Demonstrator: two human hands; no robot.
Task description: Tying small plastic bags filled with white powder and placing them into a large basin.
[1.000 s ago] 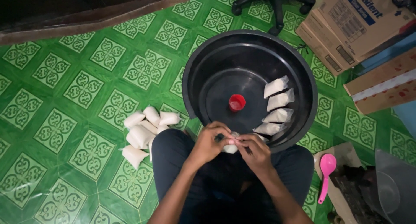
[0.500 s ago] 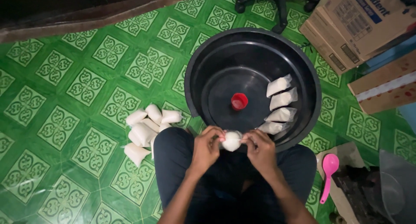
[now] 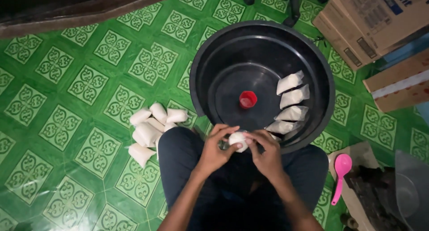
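Green patterned floor tiles (image 3: 89, 83) under black basin (image 3: 201, 79).

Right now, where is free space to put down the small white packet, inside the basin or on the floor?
Inside the black basin, the left half around the red cap is bare; white packets crowd its right wall. The green floor is free left of the packet pile. Boxes crowd the right.

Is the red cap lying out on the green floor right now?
No, the red cap sits on the bottom of the black basin, left of the row of white filled bags.
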